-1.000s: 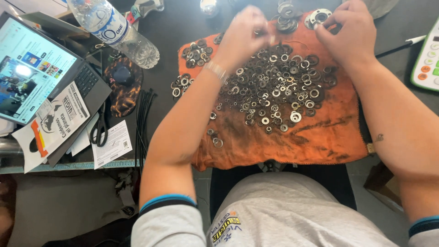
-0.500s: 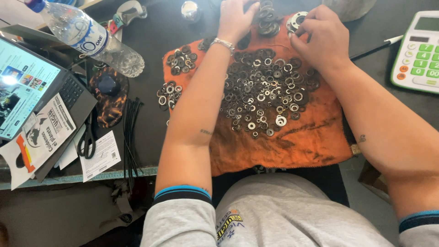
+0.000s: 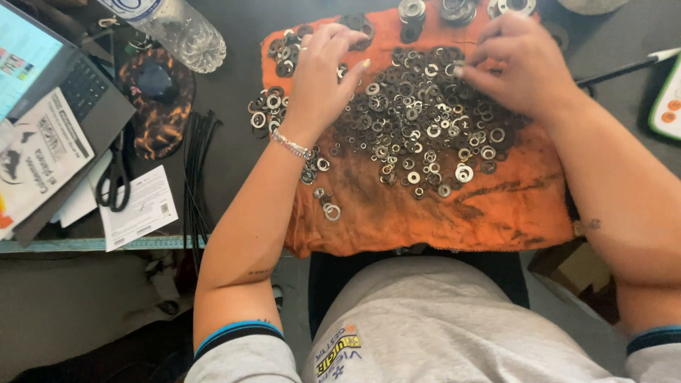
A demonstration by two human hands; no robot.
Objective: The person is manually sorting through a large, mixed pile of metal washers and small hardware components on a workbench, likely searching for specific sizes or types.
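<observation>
Spreading across the dark desk [image 3: 234, 142] is a stained orange cloth [image 3: 440, 213], and on its upper half sits a wide heap of small metal washers, silver and dark [image 3: 418, 128]. Both hands are in the pile! The left hand [image 3: 323, 74] rests palm-down at the heap's left edge, fingers loosely spread, touching washers but not clearly holding any. The right hand [image 3: 521, 67] works the upper right edge, fingertips drawn together as if pinching, though I cannot tell whether a washer sits between them. Smaller sorted clusters [image 3: 273, 110] lie just beside the cloth's left side, and short stacks [image 3: 411, 10] stand along its far edge. Best bet, I'd say: pick one washer at a time with light fingertips, and keep the clusters apart from the heap.
</observation>
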